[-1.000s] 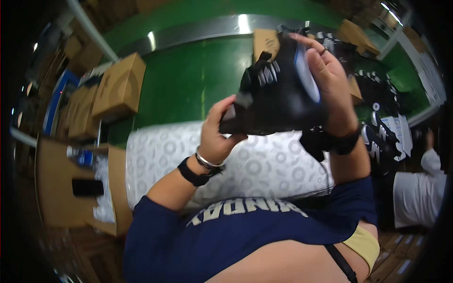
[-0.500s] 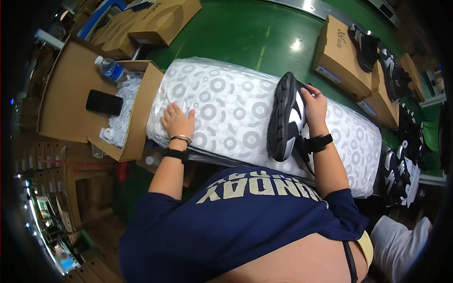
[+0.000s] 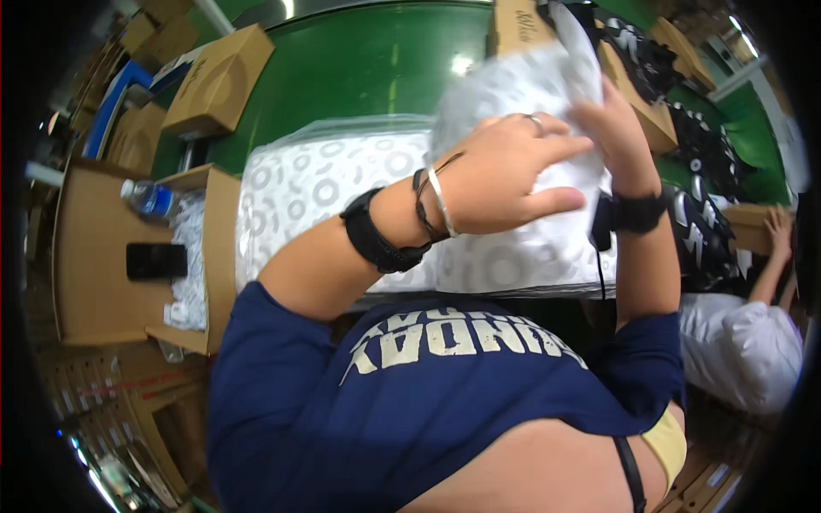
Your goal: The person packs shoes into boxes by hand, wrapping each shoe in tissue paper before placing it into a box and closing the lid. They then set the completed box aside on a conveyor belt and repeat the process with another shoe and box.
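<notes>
A sheet of white paper with grey rings is raised and blurred over the right part of the patterned paper stack. My left hand lies across the sheet's near side, its fingers and thumb stretched out and apart. At the sheet's right edge is my right hand, its fingers smeared by motion but seemingly closed on the paper. The black and white shoe seen before is hidden; whether it lies under the sheet I cannot tell. A dark cord hangs from my right wristband.
At left, an open carton holds small white packets, a water bottle and a black phone. A brown shoebox sits on the green table. Black shoes stand at right near another person's arm.
My left hand has crossed from the left of the stack to the right. A patterned sheet has been lifted, and the shoe is out of sight. The view has shifted right.
</notes>
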`<control>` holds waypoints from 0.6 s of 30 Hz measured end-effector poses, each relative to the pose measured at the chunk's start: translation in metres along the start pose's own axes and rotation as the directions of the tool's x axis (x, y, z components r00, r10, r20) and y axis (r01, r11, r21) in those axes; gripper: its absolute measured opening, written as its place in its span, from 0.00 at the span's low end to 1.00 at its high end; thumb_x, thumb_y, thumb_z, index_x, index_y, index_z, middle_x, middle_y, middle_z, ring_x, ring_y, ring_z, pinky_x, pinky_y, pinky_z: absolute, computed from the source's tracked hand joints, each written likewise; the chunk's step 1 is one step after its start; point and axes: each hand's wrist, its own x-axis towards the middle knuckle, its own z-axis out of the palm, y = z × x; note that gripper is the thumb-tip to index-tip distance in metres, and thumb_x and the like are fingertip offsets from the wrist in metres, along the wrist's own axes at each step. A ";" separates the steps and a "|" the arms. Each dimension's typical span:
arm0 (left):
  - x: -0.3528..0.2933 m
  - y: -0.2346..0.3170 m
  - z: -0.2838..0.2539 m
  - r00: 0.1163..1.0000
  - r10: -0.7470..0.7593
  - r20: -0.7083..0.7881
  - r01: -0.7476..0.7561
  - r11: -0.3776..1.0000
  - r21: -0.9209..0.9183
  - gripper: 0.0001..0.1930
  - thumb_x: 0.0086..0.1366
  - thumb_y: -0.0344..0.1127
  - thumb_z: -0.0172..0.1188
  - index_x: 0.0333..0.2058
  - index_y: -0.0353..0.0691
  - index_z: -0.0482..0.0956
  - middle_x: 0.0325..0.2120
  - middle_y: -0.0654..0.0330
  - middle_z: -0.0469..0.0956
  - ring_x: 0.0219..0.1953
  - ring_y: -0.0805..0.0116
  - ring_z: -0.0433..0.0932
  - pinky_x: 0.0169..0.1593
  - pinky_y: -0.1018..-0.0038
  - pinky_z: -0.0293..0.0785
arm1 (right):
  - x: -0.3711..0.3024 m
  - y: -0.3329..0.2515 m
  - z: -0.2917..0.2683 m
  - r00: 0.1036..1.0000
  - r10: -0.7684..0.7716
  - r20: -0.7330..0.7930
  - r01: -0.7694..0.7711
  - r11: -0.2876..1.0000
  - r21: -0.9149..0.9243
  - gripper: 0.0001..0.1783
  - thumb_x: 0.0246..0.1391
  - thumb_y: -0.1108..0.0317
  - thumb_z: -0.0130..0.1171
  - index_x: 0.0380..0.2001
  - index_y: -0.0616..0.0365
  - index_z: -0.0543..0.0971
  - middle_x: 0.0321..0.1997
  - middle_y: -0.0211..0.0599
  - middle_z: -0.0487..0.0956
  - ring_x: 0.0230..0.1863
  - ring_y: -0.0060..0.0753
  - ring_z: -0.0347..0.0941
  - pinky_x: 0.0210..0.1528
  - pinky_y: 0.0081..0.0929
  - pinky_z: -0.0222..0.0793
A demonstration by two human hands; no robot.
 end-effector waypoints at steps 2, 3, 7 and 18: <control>0.006 -0.017 0.022 1.000 -0.006 -0.001 0.006 0.992 0.127 0.26 0.51 0.49 0.57 0.47 0.44 0.69 0.46 0.46 0.68 0.47 0.50 0.65 0.50 0.60 0.58 | -0.026 0.077 -0.082 0.970 0.095 -0.222 -0.125 0.984 -0.125 0.27 0.33 0.80 0.49 0.44 0.68 0.67 0.35 0.44 0.74 0.32 0.34 0.74 0.31 0.26 0.71; 0.003 -0.031 0.043 0.987 -0.107 0.123 0.077 0.971 0.227 0.26 0.51 0.51 0.56 0.47 0.46 0.70 0.46 0.47 0.68 0.49 0.50 0.63 0.51 0.57 0.55 | -0.037 0.135 -0.128 0.845 0.326 -0.424 -0.497 0.771 -0.397 0.30 0.32 0.80 0.52 0.47 0.68 0.66 0.35 0.44 0.75 0.33 0.34 0.74 0.31 0.27 0.70; -0.019 -0.060 0.076 0.820 -0.412 0.397 0.198 0.855 0.479 0.30 0.48 0.55 0.55 0.51 0.52 0.67 0.56 0.48 0.56 0.60 0.43 0.46 0.60 0.50 0.39 | 0.003 0.141 -0.114 0.903 0.078 -0.422 -0.249 0.896 -0.367 0.35 0.33 0.73 0.60 0.50 0.70 0.64 0.35 0.47 0.75 0.36 0.37 0.73 0.38 0.27 0.67; -0.017 -0.061 0.076 0.809 -0.383 0.446 0.183 0.885 0.428 0.31 0.47 0.56 0.56 0.51 0.55 0.67 0.56 0.50 0.56 0.60 0.43 0.47 0.60 0.50 0.39 | 0.201 0.090 -0.155 0.850 -0.273 -0.451 -0.048 0.812 -0.582 0.24 0.41 0.61 0.62 0.39 0.64 0.70 0.48 0.52 0.69 0.49 0.53 0.65 0.47 0.32 0.62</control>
